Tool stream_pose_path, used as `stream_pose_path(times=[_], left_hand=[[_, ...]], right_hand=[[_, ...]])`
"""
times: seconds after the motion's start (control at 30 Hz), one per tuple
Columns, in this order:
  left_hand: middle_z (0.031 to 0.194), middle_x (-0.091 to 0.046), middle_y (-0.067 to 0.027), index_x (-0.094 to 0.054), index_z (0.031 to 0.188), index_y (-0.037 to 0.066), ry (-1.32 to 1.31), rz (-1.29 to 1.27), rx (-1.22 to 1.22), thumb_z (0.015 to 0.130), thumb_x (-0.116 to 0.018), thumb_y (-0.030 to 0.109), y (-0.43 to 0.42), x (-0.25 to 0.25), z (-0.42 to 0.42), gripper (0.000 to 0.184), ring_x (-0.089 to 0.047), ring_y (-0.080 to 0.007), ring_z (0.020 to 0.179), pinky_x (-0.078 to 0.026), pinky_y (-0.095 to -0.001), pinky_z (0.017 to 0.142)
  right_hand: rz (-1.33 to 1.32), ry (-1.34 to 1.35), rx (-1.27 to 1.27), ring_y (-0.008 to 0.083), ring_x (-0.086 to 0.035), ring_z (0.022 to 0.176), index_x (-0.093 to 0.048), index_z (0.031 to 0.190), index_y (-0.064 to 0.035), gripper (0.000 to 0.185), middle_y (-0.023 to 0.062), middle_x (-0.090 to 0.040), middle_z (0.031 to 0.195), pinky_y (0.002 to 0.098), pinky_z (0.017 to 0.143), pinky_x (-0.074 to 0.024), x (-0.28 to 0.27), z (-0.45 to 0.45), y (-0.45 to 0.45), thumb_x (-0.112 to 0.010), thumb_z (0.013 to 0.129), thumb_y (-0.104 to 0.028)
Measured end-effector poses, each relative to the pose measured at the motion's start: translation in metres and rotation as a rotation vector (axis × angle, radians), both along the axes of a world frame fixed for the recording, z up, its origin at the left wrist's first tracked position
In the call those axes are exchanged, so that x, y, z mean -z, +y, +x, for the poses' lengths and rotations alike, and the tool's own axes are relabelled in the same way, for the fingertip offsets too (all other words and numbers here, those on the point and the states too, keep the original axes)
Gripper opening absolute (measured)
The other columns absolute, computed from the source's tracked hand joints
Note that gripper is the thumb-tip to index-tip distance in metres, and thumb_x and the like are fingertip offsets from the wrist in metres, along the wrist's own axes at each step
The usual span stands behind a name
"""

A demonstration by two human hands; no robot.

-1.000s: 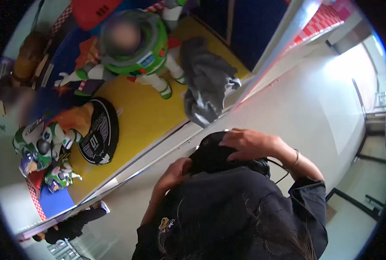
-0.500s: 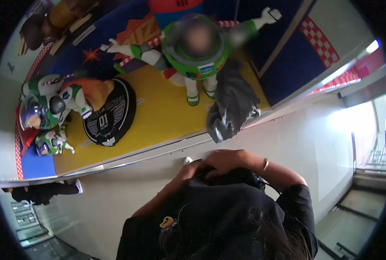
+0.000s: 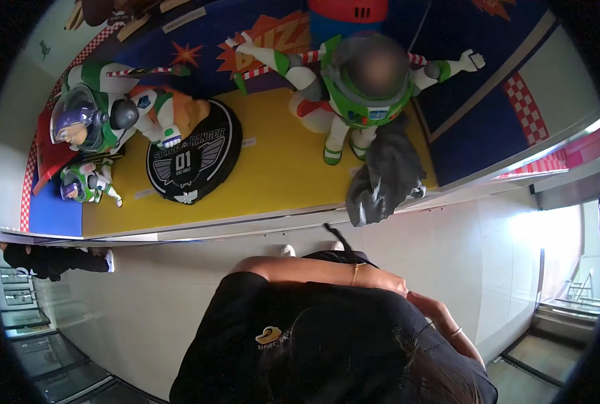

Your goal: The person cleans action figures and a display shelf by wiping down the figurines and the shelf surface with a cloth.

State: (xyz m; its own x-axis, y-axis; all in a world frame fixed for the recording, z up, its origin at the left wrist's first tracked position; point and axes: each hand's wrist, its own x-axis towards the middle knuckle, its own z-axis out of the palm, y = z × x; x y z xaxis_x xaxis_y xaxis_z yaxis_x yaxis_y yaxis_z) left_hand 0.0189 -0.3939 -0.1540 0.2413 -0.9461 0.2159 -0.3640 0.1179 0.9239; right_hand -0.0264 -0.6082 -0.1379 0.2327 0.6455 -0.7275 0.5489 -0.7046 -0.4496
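Probably a strap [image 3: 336, 238], left of hands [image 3: 385, 280].

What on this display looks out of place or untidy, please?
The gray cloth looks odd: it lies crumpled by the feet of the standing Buzz Lightyear figure and droops over the front edge of the yellow platform, perhaps a forgotten rag.

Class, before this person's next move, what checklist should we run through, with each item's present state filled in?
1. Bare left hand and bare right hand close together at the body's right side: ok.
2. What either hand holds: cannot tell, hidden from view.
3. Thin, dark, curved strap lying flat against the body: not ok, it sticks out in front.
4. Crumpled grey cloth wholly on the flat yellow shelf: not ok, it overhangs the front edge.
5. Large white-and-green toy figure upright: ok.
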Motion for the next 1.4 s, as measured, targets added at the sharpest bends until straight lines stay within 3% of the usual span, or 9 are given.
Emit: stream_pose_path(times=[0.07, 0.17, 0.33, 0.47, 0.73, 0.93, 1.1, 1.23, 1.4], left_hand=[[0.074, -0.063, -0.0157, -0.059, 0.077, -0.005, 0.021, -0.099, 0.088, 0.071, -0.060, 0.002, -0.006, 0.012, -0.005, 0.009, -0.057, -0.0297, 0.068, -0.047, -0.0364, 0.065], [0.085, -0.065, -0.0156, -0.064, 0.094, -0.002, 0.074, 0.131, 0.057, 0.072, -0.064, 0.006, 0.034, -0.003, -0.002, 0.024, -0.059, -0.0305, 0.074, -0.049, -0.0359, 0.069], [0.104, -0.063, -0.0122, -0.060, 0.115, 0.001, 0.309, 0.222, -0.521, 0.087, -0.059, 0.018, 0.144, -0.049, -0.018, 0.032, -0.060, -0.0259, 0.089, -0.047, -0.0353, 0.079], [0.109, -0.063, -0.0107, -0.060, 0.119, 0.003, 0.247, 0.165, -0.802, 0.090, -0.058, 0.018, 0.192, -0.041, -0.060, 0.032, -0.060, -0.0253, 0.093, -0.046, -0.0328, 0.084], [0.117, -0.061, -0.0081, -0.060, 0.120, 0.006, 0.138, 0.151, -0.889, 0.092, -0.059, 0.025, 0.191, 0.002, -0.076, 0.034, -0.059, -0.0239, 0.103, -0.045, -0.0309, 0.090], [0.119, -0.061, -0.0061, -0.059, 0.122, 0.009, 0.234, 0.273, -0.765, 0.093, -0.060, 0.027, 0.186, -0.010, -0.065, 0.035, -0.057, -0.0221, 0.106, -0.042, -0.0346, 0.095], [0.117, -0.061, -0.0079, -0.060, 0.120, 0.007, 0.188, 0.127, -0.797, 0.093, -0.058, 0.029, 0.171, -0.024, -0.056, 0.035, -0.059, -0.0240, 0.102, -0.045, -0.0316, 0.088], [0.114, -0.062, -0.0074, -0.060, 0.118, 0.005, 0.273, 0.138, -0.886, 0.091, -0.060, 0.019, 0.170, -0.086, -0.052, 0.030, -0.059, -0.0239, 0.098, -0.046, -0.0308, 0.085], [0.111, -0.063, -0.0080, -0.061, 0.115, 0.004, 0.237, 0.065, -0.959, 0.086, -0.063, 0.009, 0.177, -0.135, -0.047, 0.029, -0.059, -0.0234, 0.094, -0.046, -0.0302, 0.082]], right_hand=[[0.117, 0.157, 0.048, 0.0216, -0.048, 0.058, -0.064, 0.085, -0.0032, 0.019, 0.0127, -0.068, 0.078, 0.0372, 0.058, -0.0436, 0.041, -0.013, -0.018, -0.058, 0.080, -0.021], [0.095, 0.220, 0.148, 0.0218, -0.053, 0.061, -0.065, 0.087, -0.0051, 0.019, 0.0123, -0.068, 0.080, 0.0359, 0.060, -0.0452, -0.018, 0.022, 0.028, -0.057, 0.081, -0.021], [0.674, 0.093, 0.329, 0.0254, -0.060, 0.066, -0.064, 0.097, -0.0052, 0.020, 0.0108, -0.068, 0.088, 0.0330, 0.064, -0.0479, -0.114, 0.084, 0.099, -0.064, 0.077, -0.008], [0.959, -0.892, 0.447, 0.0302, -0.057, 0.081, -0.061, 0.106, -0.0011, 0.031, 0.0150, -0.061, 0.105, 0.0352, 0.072, -0.0477, -0.155, 0.102, 0.146, -0.066, 0.075, -0.005], [0.819, -1.281, 0.489, 0.0293, -0.055, 0.082, -0.062, 0.106, -0.0018, 0.032, 0.0127, -0.060, 0.102, 0.0352, 0.073, -0.0462, -0.136, 0.133, 0.189, -0.065, 0.074, -0.004], [0.807, -1.160, 0.536, 0.0249, -0.055, 0.079, -0.062, 0.102, 0.0002, 0.023, 0.0120, -0.060, 0.098, 0.0330, 0.073, -0.0458, -0.127, 0.144, 0.173, -0.062, 0.079, -0.004], [0.878, -0.800, 1.087, 0.0210, -0.055, 0.076, -0.062, 0.097, 0.0027, 0.014, 0.0111, -0.062, 0.096, 0.0323, 0.072, -0.0453, -0.141, 0.141, 0.158, -0.058, 0.084, -0.001], [1.455, -0.666, 1.370, 0.0219, -0.060, 0.085, -0.063, 0.100, 0.0031, 0.016, 0.0132, -0.064, 0.106, 0.0319, 0.078, -0.0471, -0.133, 0.140, 0.140, -0.055, 0.087, 0.001], [1.415, -1.248, 1.257, 0.0250, -0.061, 0.100, -0.064, 0.106, 0.0028, 0.023, 0.0161, -0.061, 0.121, 0.0309, 0.087, -0.0468, -0.151, 0.123, 0.172, -0.052, 0.087, 0.003]])
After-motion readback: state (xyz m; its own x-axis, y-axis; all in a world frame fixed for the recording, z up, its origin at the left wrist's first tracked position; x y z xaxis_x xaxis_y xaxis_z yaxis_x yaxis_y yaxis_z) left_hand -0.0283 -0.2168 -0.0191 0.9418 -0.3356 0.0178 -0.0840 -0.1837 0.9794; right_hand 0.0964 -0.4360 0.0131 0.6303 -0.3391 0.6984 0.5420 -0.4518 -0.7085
